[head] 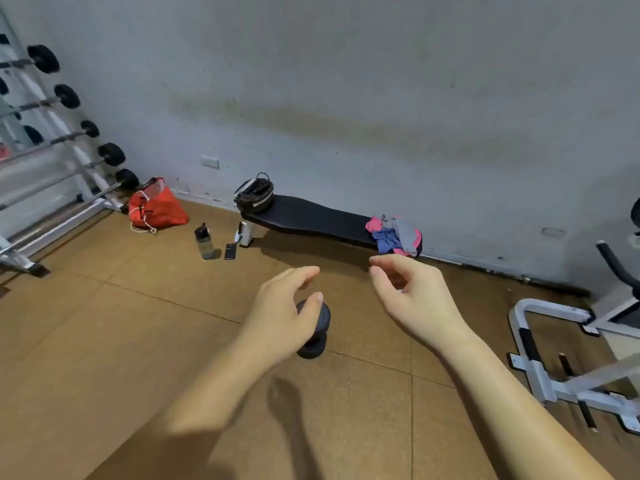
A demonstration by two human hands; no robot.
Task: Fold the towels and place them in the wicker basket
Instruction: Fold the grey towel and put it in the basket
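A crumpled heap of towels [394, 234], pink, blue and grey, lies on the right end of a black padded bench [311, 218] against the wall. At the bench's left end stands a dark round wicker basket [254, 195] with a handle. My left hand [287, 306] and my right hand [412, 292] are raised in front of me, well short of the bench. Both hold nothing, with fingers loosely curled and apart. The right hand's fingertips point toward the towels.
A black dumbbell [317, 336] lies on the brown floor, partly behind my left hand. A water bottle [205, 241], a phone [230, 251] and a red bag [157, 206] sit left of the bench. A barbell rack [62, 147] stands far left, a white frame [554, 372] right.
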